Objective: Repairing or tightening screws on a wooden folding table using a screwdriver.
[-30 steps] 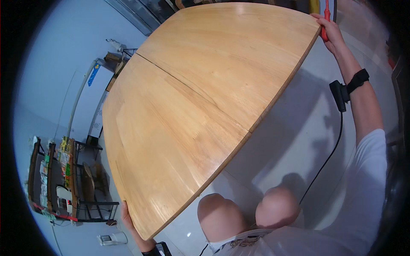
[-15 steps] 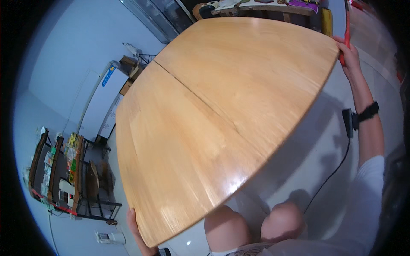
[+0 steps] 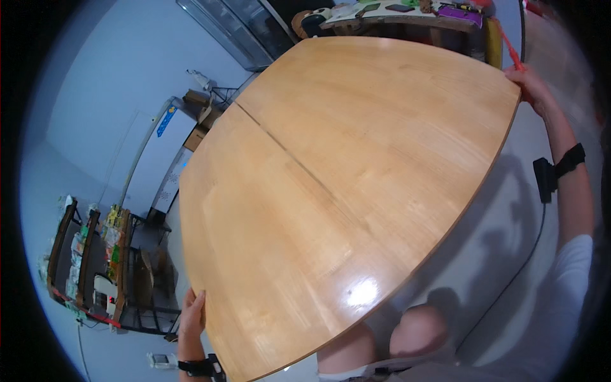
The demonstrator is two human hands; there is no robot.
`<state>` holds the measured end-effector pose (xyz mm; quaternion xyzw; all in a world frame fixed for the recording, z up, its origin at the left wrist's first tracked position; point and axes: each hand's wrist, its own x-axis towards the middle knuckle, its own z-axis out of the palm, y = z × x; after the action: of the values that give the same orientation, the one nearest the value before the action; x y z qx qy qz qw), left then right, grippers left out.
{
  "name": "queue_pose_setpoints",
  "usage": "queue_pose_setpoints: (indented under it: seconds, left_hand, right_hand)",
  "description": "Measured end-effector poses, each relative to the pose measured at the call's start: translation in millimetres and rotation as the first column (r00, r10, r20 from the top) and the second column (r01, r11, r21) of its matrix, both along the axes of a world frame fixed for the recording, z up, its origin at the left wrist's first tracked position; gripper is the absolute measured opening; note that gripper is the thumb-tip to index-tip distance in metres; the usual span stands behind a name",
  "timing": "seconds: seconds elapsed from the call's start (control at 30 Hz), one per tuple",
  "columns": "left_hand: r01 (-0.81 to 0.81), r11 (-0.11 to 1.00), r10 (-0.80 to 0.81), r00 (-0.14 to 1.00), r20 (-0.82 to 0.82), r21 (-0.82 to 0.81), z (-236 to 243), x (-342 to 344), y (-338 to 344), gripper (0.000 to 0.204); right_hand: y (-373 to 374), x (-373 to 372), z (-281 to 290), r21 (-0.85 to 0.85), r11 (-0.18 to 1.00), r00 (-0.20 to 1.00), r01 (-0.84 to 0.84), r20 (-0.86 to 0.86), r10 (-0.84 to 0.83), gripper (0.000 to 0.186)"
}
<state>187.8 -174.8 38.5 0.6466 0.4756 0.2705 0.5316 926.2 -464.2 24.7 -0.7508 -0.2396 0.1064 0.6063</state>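
A large pale wooden tabletop with a seam across it fills most of my view, tilted, its lower part hiding much of my legs. My left hand grips its edge at the lower left, a black band round that wrist. At the upper right, my right hand holds the corner of the top along with a red tool, whose working end I cannot make out. A black device on a strap sits on my right forearm, with a cable hanging down.
Metal-framed shelves with packets stand at the left, near a white appliance and cardboard boxes. A glass-fronted cabinet and a cluttered bench are at the back. Pale floor shows at the right.
The tabletop appears lower and further right, showing more of the back bench. My left hand sits higher along the edge; the red tool in my right hand leans more to the left.
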Motion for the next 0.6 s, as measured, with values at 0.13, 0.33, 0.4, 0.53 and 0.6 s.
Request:
queue_pose_setpoints:
  seconds: [0.13,0.33,0.4,0.53,0.6]
  left_hand:
    - [-0.032,0.995,0.029,0.999,0.028,0.099,-4,14,-27,0.039]
    - [-0.030,0.991,0.025,0.999,0.040,0.132,-3,7,-25,0.042]
    - [-0.028,0.988,0.020,0.998,0.052,0.149,-8,10,-30,0.043]
    - [-0.076,0.979,0.071,0.997,0.032,0.187,-4,20,-44,0.046]
    - [-0.086,0.979,0.075,0.995,0.065,0.185,-2,32,-34,0.046]
  right_hand:
    - [-6,6,-9,-0.001,0.999,0.994,0.049,0.103,-0.048,0.029]
    - [-14,11,-8,0.133,0.990,0.999,-0.045,0.004,0.045,0.033]
    - [-9,16,-7,0.024,0.999,0.999,0.033,0.009,-0.033,0.032]
    - [-23,18,-11,0.238,0.971,0.995,-0.033,-0.088,0.056,0.033]
    - [-12,8,-2,0.186,0.982,0.997,0.026,-0.078,-0.011,0.033]
